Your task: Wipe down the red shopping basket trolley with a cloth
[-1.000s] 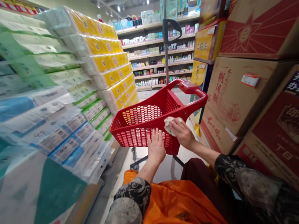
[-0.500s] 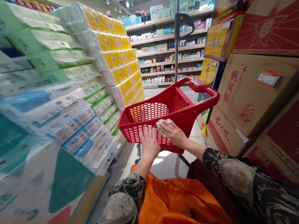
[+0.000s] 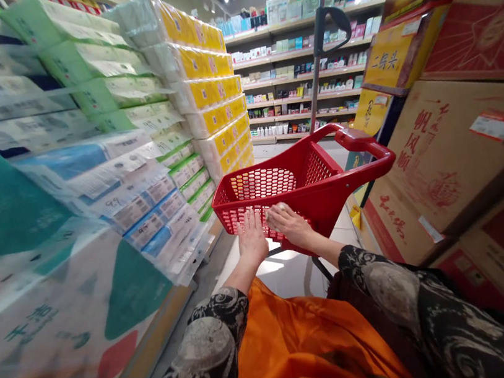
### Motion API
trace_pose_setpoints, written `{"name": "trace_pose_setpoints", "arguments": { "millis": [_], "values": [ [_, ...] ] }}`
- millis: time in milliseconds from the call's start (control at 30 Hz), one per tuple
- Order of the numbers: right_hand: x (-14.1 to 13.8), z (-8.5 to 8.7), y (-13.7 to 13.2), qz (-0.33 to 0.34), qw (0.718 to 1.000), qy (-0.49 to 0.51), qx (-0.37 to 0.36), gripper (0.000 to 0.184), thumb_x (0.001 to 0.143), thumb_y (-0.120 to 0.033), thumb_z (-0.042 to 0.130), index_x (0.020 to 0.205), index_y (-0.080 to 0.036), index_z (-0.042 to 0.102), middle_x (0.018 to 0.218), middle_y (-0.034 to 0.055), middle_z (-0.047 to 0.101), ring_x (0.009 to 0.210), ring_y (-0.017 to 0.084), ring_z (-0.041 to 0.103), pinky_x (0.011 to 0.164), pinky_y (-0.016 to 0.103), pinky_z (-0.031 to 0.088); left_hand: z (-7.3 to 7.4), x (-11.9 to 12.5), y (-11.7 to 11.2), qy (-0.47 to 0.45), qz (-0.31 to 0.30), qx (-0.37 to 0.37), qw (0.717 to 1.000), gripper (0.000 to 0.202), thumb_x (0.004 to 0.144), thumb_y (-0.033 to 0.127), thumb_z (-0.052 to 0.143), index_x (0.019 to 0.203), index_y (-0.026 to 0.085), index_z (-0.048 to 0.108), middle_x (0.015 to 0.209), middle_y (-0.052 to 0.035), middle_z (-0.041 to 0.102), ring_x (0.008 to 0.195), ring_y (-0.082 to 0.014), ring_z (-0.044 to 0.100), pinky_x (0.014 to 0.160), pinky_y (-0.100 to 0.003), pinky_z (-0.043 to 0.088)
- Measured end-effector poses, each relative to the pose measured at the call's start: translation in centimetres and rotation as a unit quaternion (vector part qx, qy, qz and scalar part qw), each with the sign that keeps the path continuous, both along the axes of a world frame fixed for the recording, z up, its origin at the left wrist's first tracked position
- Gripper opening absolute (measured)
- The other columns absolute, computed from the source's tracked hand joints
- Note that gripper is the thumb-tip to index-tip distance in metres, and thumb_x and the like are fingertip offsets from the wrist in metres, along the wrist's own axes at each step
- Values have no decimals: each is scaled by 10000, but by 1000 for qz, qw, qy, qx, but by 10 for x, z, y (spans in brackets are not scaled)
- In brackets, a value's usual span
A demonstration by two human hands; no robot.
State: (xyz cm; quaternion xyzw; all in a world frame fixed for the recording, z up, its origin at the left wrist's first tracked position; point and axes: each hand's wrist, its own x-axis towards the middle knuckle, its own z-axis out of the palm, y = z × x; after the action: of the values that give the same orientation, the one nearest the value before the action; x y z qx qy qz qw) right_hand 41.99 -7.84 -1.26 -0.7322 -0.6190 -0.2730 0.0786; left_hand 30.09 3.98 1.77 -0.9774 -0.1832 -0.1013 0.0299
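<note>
Left hand (image 3: 252, 239): open, bare, palm forward, fingers spread flat against the near mesh wall of a red plastic shopping basket (image 3: 323, 194). Right hand (image 3: 289, 224): fingers loosely curved, resting on the same wall just beside the left hand; whether anything small lies under them cannot be told.

Basket: honeycomb-perforated, tilted, directly ahead of the person, with a looped red handle (image 3: 363, 145) at its far end.

Left of it: tall stacks of plastic-wrapped tissue packs (image 3: 206, 95), in yellow, green and blue prints, soft and shiny. Right of it: printed cardboard cartons (image 3: 444, 155), red lettering, stacked close. Beyond: shelves of boxed goods (image 3: 302, 82). Below: tile floor (image 3: 287, 271), orange cloth (image 3: 307, 350), black-and-grey swirl-patterned sleeves (image 3: 212, 338).
</note>
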Motion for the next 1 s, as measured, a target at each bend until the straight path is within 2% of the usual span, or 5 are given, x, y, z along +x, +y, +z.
{"name": "trace_pose_setpoints", "arguments": {
  "millis": [133,400,700,833,1000],
  "values": [
    [5,33,26,-13,999,15,48,482,875,-53,373,1338,-169,433,1431,103,389,1359,251,266,1125,522,209,-6,5,10,-13,8,4,1000,660,780,157,372,1418,57,236,1522,-134,157,1398,-270,131,1114,-511,138],
    [-10,-28,23,5,996,54,-74,427,838,-49,425,1253,-86,516,1285,165,539,1283,271,400,1084,488,312,-9,-8,30,12,21,-15,1000,715,757,182,424,1422,37,206,1518,-157,147,1398,-276,130,1111,-503,161],
    [-7,21,70,-39,997,61,15,435,871,-75,386,1286,-145,496,1398,116,434,1345,260,298,1120,513,221,-9,4,46,-17,44,-37,998,679,780,178,386,1423,51,211,1519,-142,163,1401,-254,126,1116,-489,152],
    [-15,19,49,17,998,27,-49,376,863,-98,415,1192,-168,583,1312,81,536,1289,242,397,1096,452,306,0,16,52,-36,37,-27,998,676,789,214,391,1416,31,219,1517,-149,159,1396,-265,141,1113,-495,153],
    [18,81,-38,-143,983,7,117,466,842,-72,373,1278,-169,507,1398,76,440,1355,241,275,1126,491,217,16,37,71,-14,37,-34,999,721,769,236,410,1430,57,185,1523,-146,144,1396,-283,130,1097,-538,155]
  ]
}}
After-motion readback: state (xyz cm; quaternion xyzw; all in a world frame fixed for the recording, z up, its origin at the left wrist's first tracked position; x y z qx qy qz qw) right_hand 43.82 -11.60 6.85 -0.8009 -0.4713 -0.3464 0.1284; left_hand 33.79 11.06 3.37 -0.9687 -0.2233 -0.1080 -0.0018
